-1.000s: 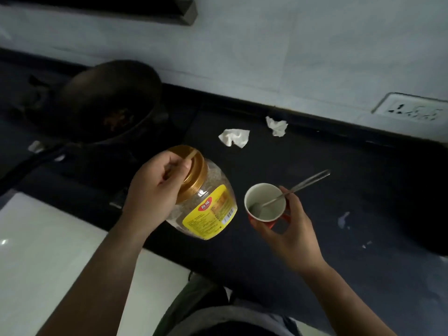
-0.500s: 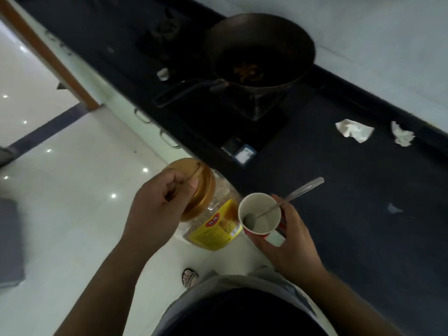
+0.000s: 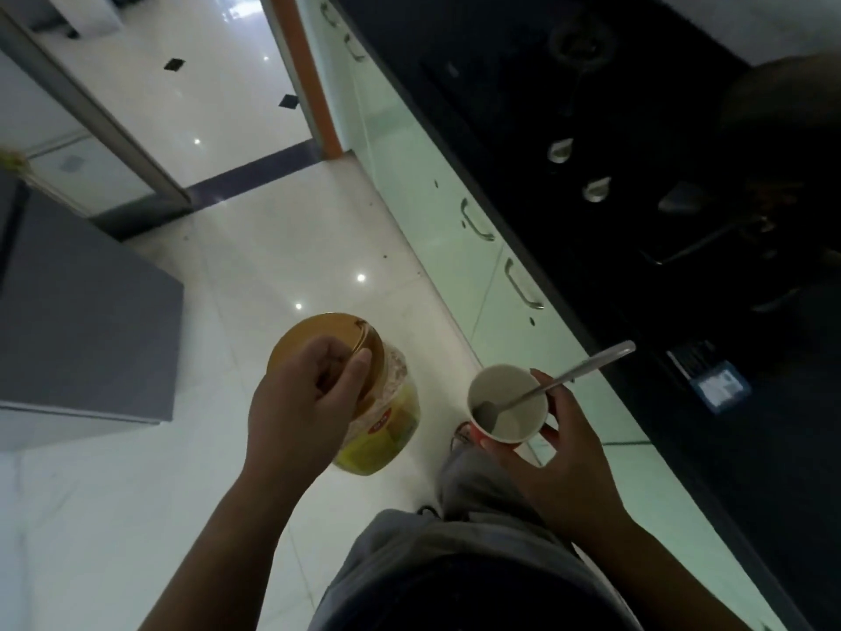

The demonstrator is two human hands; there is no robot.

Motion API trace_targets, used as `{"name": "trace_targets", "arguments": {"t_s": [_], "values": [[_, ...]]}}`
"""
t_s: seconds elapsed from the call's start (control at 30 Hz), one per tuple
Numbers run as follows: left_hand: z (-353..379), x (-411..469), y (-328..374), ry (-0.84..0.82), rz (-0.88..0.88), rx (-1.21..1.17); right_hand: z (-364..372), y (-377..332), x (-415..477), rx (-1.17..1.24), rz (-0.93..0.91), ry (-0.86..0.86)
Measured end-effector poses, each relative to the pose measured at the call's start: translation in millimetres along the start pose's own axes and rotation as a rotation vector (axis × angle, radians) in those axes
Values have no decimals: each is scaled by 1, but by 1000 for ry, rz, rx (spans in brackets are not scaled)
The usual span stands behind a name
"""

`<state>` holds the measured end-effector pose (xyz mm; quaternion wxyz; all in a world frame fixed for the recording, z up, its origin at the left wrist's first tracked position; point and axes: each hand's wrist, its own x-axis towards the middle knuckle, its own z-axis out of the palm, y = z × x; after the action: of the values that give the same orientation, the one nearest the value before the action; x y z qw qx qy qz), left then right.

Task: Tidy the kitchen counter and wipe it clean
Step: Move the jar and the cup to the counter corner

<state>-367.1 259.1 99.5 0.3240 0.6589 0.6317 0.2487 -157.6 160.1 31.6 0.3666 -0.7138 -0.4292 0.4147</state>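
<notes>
My left hand [image 3: 302,412] grips a clear plastic jar [image 3: 382,416] by its gold lid; the jar has a yellow label and hangs over the white floor. My right hand [image 3: 564,448] holds a red paper cup [image 3: 507,409] with a white inside, and a metal spoon [image 3: 564,380] leans in it with its handle pointing up to the right. Both are held away from the dark counter [image 3: 710,448], which runs along the right side.
Pale green cabinet doors with metal handles [image 3: 523,284] sit under the counter. A dark pan [image 3: 782,129] and stove knobs [image 3: 596,189] lie at the far right. A grey cabinet [image 3: 82,321] stands on the left, with a doorway behind it.
My view has swung left, away from the counter toward the floor and doorway. The tissues on the counter have left the frame. Both hands keep their hold on the jar and the cup.
</notes>
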Motion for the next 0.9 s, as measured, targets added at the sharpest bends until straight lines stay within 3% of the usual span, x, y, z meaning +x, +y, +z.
{"name": "trace_targets", "arguments": {"t_s": [0.33,0.7,0.9], "values": [[-38,162,-16,-3,-39,-89,51,-96,173,-10,-200,-60],[-68,347,-33,37,-11,-69,85,-158,332,23,-102,-12],[-93,485,-38,-55,53,-104,128,-214,455,6,-90,74]]}}
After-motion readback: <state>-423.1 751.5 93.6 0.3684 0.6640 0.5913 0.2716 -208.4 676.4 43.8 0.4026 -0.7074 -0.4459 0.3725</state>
